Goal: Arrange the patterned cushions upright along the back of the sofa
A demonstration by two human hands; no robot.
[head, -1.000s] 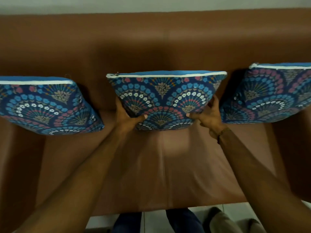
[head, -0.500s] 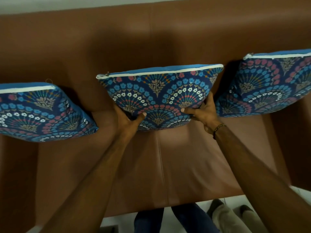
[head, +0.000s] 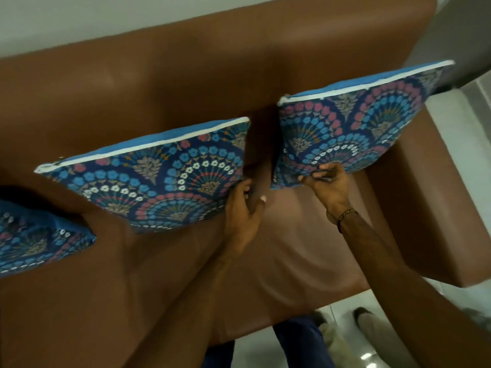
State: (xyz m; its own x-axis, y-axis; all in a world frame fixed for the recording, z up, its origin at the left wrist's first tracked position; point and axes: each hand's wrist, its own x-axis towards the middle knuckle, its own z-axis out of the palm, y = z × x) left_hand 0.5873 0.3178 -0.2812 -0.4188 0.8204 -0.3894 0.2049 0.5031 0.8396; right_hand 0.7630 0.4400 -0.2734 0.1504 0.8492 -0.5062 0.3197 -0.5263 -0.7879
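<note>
Cushions stand in a row against the sofa (head: 164,83) backrest, and I count three of them, all with the same blue fan pattern and white piping along the top edge. I take the sofa backrest as my reference.

At the middle of the backrest leans the middle cushion (head: 159,179), upright, its patterned face toward me. My left hand (head: 243,208) is at that cushion's lower right corner, at the end nearer the armrest (head: 425,203). The fingers (head: 245,188) touch the cushion's side edge, and the thumb (head: 260,203) sticks out free toward the seat. I read that hand as loosely spread, resting against the fabric and not closed on it.

Further along the backrest, toward the armrest, leans the right cushion (head: 364,128), also upright and tilted back. My right hand (head: 328,185) is at its lower left corner. The fingertips (head: 322,170) press on the patterned face near the bottom edge; the hand looks curled around the corner, but I cannot tell whether it truly pinches the fabric. A bracelet (head: 346,215) sits on that wrist.

Between those two cushions a strip of bare backrest shows; they do not touch.

At the far end of the backrest from the armrest, the left cushion (head: 39,243) is cut off by the frame edge, well apart from both hands.

Below the seat front I see floor (head: 265,354) and dark blue trouser legs (head: 303,341).
</note>
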